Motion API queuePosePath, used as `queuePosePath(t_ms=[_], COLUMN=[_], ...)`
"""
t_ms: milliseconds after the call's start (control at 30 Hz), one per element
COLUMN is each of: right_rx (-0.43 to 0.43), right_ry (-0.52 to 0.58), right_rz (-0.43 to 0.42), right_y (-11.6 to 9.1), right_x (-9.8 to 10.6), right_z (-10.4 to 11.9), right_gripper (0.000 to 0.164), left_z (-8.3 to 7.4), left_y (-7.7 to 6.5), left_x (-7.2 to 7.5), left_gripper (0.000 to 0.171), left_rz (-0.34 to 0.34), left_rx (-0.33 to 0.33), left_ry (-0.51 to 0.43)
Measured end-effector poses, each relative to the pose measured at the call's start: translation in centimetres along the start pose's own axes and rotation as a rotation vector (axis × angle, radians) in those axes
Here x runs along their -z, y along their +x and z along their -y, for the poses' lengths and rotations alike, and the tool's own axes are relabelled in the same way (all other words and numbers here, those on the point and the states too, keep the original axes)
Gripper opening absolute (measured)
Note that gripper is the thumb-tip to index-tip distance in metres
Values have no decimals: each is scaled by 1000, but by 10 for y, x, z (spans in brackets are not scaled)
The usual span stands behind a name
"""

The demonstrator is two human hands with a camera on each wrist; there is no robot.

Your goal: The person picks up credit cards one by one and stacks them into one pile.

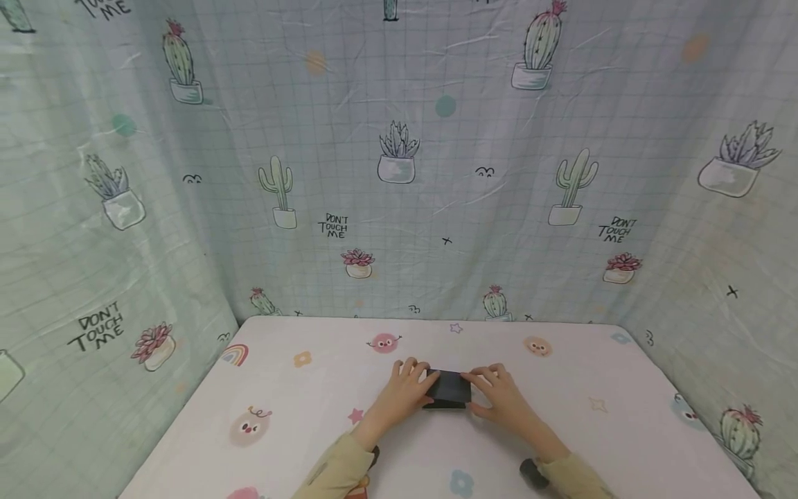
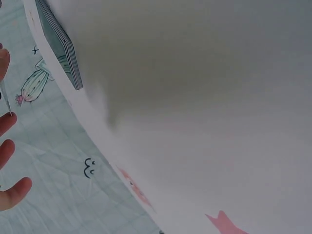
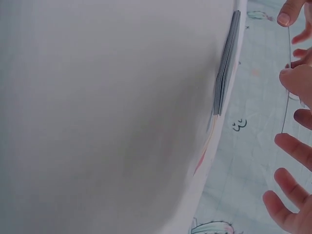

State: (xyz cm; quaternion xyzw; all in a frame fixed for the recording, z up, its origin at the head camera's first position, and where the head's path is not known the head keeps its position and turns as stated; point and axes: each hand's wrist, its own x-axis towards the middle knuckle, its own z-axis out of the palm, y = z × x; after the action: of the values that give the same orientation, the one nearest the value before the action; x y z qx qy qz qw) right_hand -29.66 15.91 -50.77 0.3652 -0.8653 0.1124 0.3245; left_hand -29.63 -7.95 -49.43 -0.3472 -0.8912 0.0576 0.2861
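Observation:
Both hands hold one thin dark card (image 1: 450, 385) a little above the table, near its middle. My left hand (image 1: 405, 391) pinches the card's left end, fingers over the far side. At the opposite end, my right hand (image 1: 501, 398) grips it between thumb and fingers. Seen edge-on in the right wrist view, the card (image 3: 285, 114) is a fine line between the fingertips. Beneath it, a stack of thin dark cards (image 3: 226, 68) lies on the table, its layered edges slightly bent. The left wrist view shows the same stack (image 2: 63, 44) at the upper left.
A white table cover (image 1: 299, 409) with printed figures lies under everything. Cactus-print curtains (image 1: 399, 208) hang at the back and both sides. A black object (image 1: 533, 474) sits by the right sleeve; something orange-red (image 1: 358, 491) shows beside the left sleeve.

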Motion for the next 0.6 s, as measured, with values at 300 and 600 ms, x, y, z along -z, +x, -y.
queuePosePath(t_ms=[300, 600], right_rx=[-66, -76], right_ry=[89, 89], right_rz=[54, 99], right_y=[1, 3], right_x=[-5, -10], right_z=[8, 11], right_gripper=[52, 51], left_z=[3, 7], left_y=[-11, -18], left_x=[1, -1], left_gripper=[47, 43], left_rz=[47, 46], left_rx=[25, 13], left_ry=[-54, -109])
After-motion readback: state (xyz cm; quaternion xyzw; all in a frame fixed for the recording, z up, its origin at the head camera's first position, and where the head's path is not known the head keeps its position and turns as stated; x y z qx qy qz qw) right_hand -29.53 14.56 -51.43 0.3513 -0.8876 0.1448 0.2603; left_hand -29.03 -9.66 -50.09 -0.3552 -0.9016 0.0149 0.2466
